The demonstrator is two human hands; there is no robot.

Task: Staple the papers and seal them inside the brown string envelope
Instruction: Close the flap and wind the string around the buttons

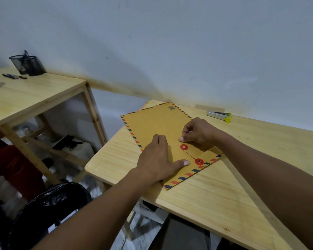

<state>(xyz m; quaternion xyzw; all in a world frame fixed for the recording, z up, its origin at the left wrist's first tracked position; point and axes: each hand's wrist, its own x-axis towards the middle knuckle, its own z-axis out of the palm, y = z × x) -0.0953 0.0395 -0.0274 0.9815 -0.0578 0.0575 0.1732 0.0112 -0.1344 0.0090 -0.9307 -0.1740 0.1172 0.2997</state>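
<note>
Item: brown string envelope (152, 127), flat on our bench (224, 186), flap down. Light, thin, probably slippery; we judge pinning it flat best. Our left grip (157, 157) lies spread, pressing it; our right grip (197, 132) pinches the fine string (189, 154) beside the upper red disc (184, 146).

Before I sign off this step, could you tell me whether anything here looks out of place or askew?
Only mildly: the brown envelope lies skewed to the table, one corner overhanging its left edge. The left hand presses it flat while the right hand pinches the string by the red discs. No damage visible.
</note>
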